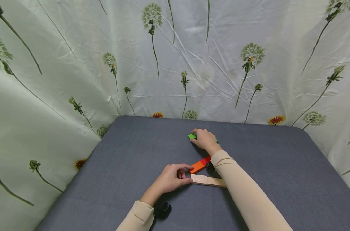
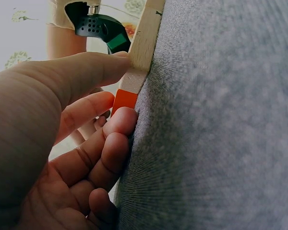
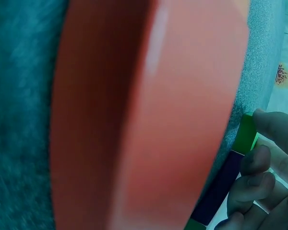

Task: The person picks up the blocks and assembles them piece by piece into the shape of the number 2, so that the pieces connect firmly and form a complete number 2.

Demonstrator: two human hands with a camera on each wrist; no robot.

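Note:
My left hand (image 1: pixel 172 178) is low at the centre, thumb against the left end of a plain wooden block (image 1: pixel 198 179) and index fingertip at the end of an orange block (image 1: pixel 197 167); its other fingers bend loosely. A second wooden block (image 1: pixel 216 182) continues that row. A red block (image 1: pixel 205 161) adjoins the orange one, partly behind my right sleeve. Farther back, my right hand (image 1: pixel 205 140) pinches a bright green block (image 1: pixel 192 136) between thumb and finger. A dark block (image 3: pixel 217 188) sits end to end with the green one in the right wrist view.
A grey cloth-covered table (image 1: pixel 128 154) spreads beneath everything. Behind it hangs a pale curtain (image 1: pixel 169 96) with dandelion prints. Black wrist cameras (image 1: pixel 162 210) sit at both wrists. A blurred orange-red block (image 3: pixel 182 120) fills much of the right wrist view.

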